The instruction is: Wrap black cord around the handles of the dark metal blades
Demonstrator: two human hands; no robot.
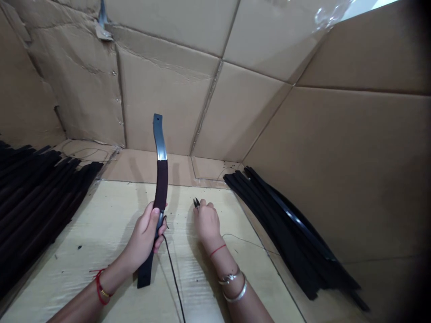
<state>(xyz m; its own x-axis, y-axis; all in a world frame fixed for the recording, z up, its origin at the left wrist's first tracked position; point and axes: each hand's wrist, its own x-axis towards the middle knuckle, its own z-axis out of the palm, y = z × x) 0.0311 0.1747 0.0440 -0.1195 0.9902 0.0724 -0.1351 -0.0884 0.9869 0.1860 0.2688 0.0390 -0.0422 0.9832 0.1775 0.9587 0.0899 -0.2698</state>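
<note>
My left hand (145, 235) is wrapped round a long curved band (160, 179), held upright over the table. The band's top part is bare shiny metal; its middle is covered in dark maroon fabric, and a black end sticks out below my hand. A thin black cord (173, 273) hangs from the band near my thumb and trails toward me. My right hand (206, 220) rests on the pale wooden tabletop (111, 224), fingers closed on a small black pointed tool (196, 202) that pokes out past them.
A large pile of black curved strips (33, 188) lies along the left. Another stack of black strips (289, 224) leans at the right against a cardboard wall (353, 170). Cardboard panels close in the back. A thin loose thread (245, 241) lies right of my right wrist.
</note>
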